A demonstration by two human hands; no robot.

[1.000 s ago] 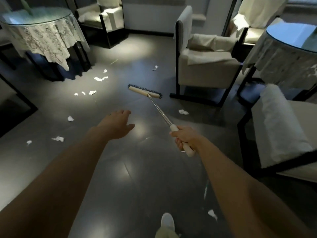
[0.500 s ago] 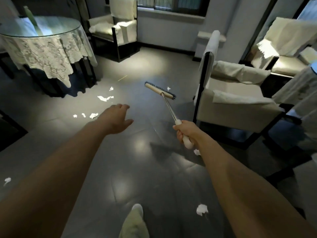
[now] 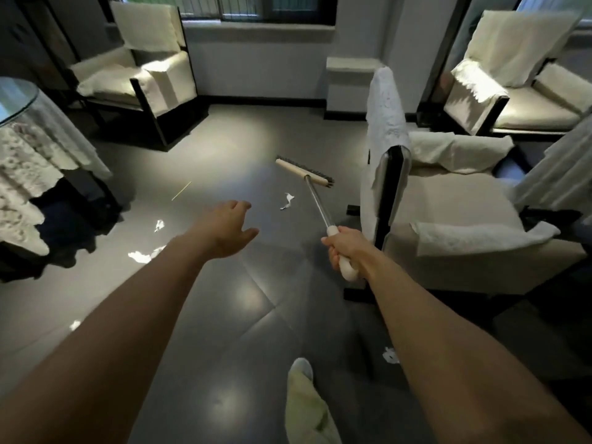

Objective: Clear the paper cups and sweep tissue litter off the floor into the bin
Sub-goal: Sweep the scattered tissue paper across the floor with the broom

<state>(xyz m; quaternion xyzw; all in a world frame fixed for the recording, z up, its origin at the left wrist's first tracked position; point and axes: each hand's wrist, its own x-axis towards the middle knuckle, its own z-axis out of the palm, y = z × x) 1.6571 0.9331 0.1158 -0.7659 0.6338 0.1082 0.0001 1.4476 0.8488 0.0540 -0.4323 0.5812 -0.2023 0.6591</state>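
The right hand (image 3: pixel 344 248) clamps the white grip of the wooden-headed, metal-shafted broom (image 3: pixel 304 170), its head reaching just beyond 1 white tissue scrap (image 3: pixel 287 200), probably to drag it nearer. The left hand (image 3: pixel 226 230) hovers apart, empty, fingers loose, likely for balance.

The right hand (image 3: pixel 347 248) hides the middle of the grip of the broom (image 3: pixel 315 200), and the left edge cuts off the lace-draped table (image 3: pixel 32 149).
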